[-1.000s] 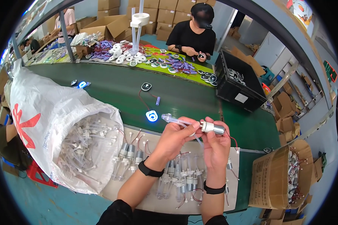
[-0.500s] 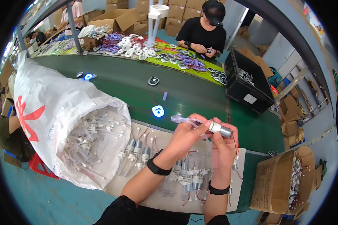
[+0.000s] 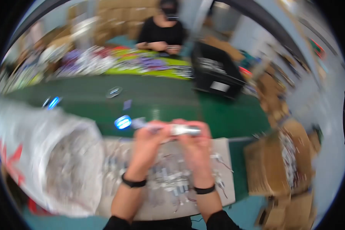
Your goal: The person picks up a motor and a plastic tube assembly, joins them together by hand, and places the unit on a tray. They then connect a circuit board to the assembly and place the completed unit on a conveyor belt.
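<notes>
Both my hands are raised over the work board, and the picture is smeared by motion. In my right hand [image 3: 197,147] is a small motor pump [image 3: 186,130], with a white head and a silver body, lying nearly level across the fingers. My left hand [image 3: 149,143] is closed round the clear tube [image 3: 139,123] at the pump's white end; the tube's tip sticks out to the left. Below my wrists, several similar pumps with tubes and thin wires [image 3: 174,178] lie on the beige board [image 3: 224,170].
A white woven sack [image 3: 78,205] full of clear tube parts lies open at left. Across the green belt [image 3: 161,90] are a lit blue-white round unit [image 3: 123,122], a black crate [image 3: 218,73] and a co-worker [image 3: 163,32]. A cardboard box [image 3: 264,168] stands at right.
The whole view has swung to the right and blurred, so the scene sits further left. My hands still hold the pump and its tube, and the pump now lies more level.
</notes>
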### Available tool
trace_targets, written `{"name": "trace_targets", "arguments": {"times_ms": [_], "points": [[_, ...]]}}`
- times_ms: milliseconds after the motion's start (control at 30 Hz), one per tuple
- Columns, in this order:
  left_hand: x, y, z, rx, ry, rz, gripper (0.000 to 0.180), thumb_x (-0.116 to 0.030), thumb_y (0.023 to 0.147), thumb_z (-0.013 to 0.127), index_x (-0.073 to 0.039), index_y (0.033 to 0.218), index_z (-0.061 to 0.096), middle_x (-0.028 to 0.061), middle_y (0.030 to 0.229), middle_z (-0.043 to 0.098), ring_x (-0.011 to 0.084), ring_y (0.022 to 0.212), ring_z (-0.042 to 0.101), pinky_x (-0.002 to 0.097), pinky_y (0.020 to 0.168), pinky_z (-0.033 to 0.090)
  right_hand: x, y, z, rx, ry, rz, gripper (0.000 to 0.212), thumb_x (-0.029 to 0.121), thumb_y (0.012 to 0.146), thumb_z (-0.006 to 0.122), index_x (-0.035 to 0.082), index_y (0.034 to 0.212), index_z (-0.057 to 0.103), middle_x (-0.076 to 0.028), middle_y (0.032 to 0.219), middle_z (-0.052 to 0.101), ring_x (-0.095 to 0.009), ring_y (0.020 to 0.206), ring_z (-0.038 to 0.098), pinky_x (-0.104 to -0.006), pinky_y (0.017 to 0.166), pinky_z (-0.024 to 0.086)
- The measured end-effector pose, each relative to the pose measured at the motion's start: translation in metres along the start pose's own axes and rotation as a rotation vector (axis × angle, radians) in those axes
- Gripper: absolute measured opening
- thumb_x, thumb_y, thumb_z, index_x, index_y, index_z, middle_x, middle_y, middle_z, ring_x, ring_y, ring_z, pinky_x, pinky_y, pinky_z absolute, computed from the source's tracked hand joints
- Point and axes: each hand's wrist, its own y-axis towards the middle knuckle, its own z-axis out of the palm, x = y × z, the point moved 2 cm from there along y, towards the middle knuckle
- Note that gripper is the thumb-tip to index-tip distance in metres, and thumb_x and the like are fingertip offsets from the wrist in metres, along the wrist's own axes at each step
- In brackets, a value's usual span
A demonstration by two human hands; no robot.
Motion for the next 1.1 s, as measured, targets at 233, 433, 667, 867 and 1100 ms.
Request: {"name": "trace_targets", "arguments": {"times_ms": [233, 433, 667, 867, 1100], "points": [[-0.009, -0.011, -0.025, -0.005, -0.088, 0.003, 0.013, -0.013, 0.094, 0.061, -0.002, 0.102, 0.059, 0.0064, 0.099, 0.064, 0.0134, 0.088, 0.062, 0.0270, 0.077, 0.051, -0.007, -0.002, 0.012, 0.138, 0.070, 0.100, 0.032, 0.000, 0.090, 0.065, 0.002, 0.118, 0.051, -0.016, 0.126, 0.061, -0.020, 0.108, 0.062, -0.0320, 0.088, 0.054], [-0.015, -0.018, 0.000, 0.023, -0.140, -0.058, 0.027, -0.019, 0.099, 0.056, 0.002, 0.116, 0.055, 0.0100, 0.112, 0.063, 0.0148, 0.099, 0.063, 0.0271, 0.083, 0.054, 0.032, -0.011, 0.008, 0.077, -0.051, -0.049, 0.028, 0.004, 0.087, 0.065, 0.001, 0.113, 0.054, -0.010, 0.111, 0.065, -0.017, 0.097, 0.064, -0.0303, 0.084, 0.052], [-0.021, -0.041, -0.020, 0.039, -0.263, -0.116, 0.030, -0.015, 0.100, 0.055, 0.004, 0.123, 0.057, 0.0133, 0.123, 0.061, 0.0165, 0.111, 0.060, 0.0265, 0.097, 0.050, 0.068, -0.036, 0.023, -0.120, -0.396, -0.549, 0.041, 0.003, 0.086, 0.060, 0.003, 0.127, 0.051, -0.013, 0.112, 0.065, -0.027, 0.095, 0.065, -0.0391, 0.082, 0.050], [-0.051, -0.064, -0.043, -0.037, -0.202, -0.134, 0.029, -0.013, 0.099, 0.057, 0.006, 0.121, 0.056, 0.0115, 0.120, 0.062, 0.0169, 0.113, 0.059, 0.0275, 0.099, 0.047, 0.055, -0.038, 0.042, 0.176, -0.124, -0.338, 0.026, 0.005, 0.097, 0.053, -0.001, 0.121, 0.057, -0.015, 0.122, 0.062, -0.025, 0.111, 0.063, -0.0322, 0.084, 0.052], [-0.032, 0.016, 0.033, 0.133, -0.176, -0.429, 0.030, -0.016, 0.097, 0.059, 0.007, 0.115, 0.052, 0.0200, 0.112, 0.061, 0.0323, 0.108, 0.061, 0.0434, 0.100, 0.050, 0.070, 0.053, 0.002, -0.147, 0.093, -0.156, 0.033, 0.029, 0.104, 0.045, -0.001, 0.118, 0.053, -0.004, 0.080, 0.060, -0.012, 0.065, 0.055, -0.0320, 0.071, 0.051]]}}
